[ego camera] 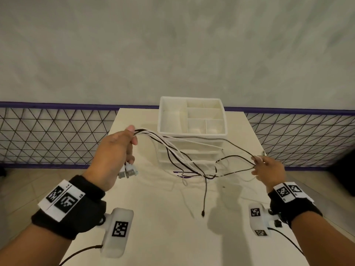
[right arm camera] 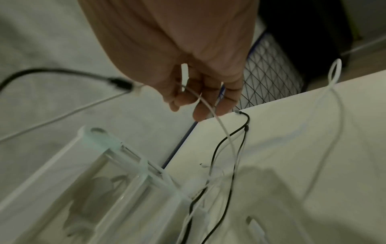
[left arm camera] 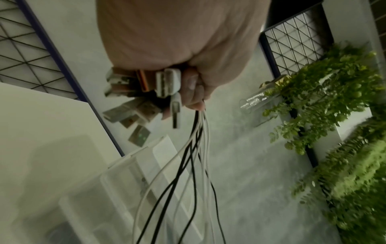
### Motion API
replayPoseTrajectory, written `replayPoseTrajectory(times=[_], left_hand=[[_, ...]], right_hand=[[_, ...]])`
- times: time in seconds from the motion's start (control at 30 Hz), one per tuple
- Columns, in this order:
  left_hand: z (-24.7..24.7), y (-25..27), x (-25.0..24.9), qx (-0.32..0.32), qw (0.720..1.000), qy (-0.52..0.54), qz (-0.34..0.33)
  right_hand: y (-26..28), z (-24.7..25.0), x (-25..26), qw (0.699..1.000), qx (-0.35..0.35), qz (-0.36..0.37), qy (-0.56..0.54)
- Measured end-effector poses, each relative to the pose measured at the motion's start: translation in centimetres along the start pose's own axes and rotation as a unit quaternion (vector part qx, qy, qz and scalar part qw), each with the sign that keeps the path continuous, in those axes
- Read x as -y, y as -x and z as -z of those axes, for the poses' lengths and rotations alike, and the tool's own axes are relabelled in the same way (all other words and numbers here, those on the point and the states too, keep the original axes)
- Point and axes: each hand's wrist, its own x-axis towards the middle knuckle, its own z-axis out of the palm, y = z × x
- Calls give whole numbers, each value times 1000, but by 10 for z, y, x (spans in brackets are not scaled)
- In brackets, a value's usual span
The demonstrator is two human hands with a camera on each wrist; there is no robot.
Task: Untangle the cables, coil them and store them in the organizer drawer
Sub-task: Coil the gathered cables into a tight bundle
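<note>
Both hands are raised above the pale rectangular table with a tangle of thin black and white cables strung between them. At the near left, the left hand is closed in a fist around a bundle of the cables, fingers curled round them; a cluster of white and silver USB plugs sticks out below the fist, and the strands leave the top of the fist by the thumb. The left wrist view shows the same grip, the plugs bunched under the palm and the cords fanning away from the fingertips. At the near right, the right hand pinches strands between thumb and fingertips, the other fingers loosely bent. In the right wrist view a white strand runs through its fingers. Between the hands the cables sag in crossed loops, and one black end hangs down towards the table top.

Behind the loops stands the white plastic organizer with translucent drawers. Its open top tray is divided into several compartments; no cable lies in any compartment that shows. The drawer contents cannot be made out.

Further back run a wire mesh panel with a dark blue frame and a grey wall.
</note>
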Motion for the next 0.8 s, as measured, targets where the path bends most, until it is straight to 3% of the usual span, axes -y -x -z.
replayPoseTrajectory(times=[0.13, 0.27, 0.4, 0.53, 0.6, 0.73, 0.8], left_hand=[[4, -4, 0, 9, 1000, -6, -5], [0, 2, -2, 63, 997, -45, -15], [-11, 8, -3, 157, 979, -133, -18], [-31, 14, -6, 236, 959, -156, -16], [-32, 16, -6, 259, 953, -153, -21], [-17, 19, -1, 288, 930, -226, 0], [-13, 23, 4, 288, 937, -194, 21]], right_hand=[[8, 3, 7, 995, -36, 10, 95], [26, -4, 15, 974, 114, 24, 195], [67, -19, 71, 952, 231, 189, 68], [127, -44, 138, 874, 350, 336, 1], [140, -57, 153, 863, 368, 346, -11], [140, -57, 159, 875, 351, 327, -70], [137, -53, 157, 860, 382, 329, -80]])
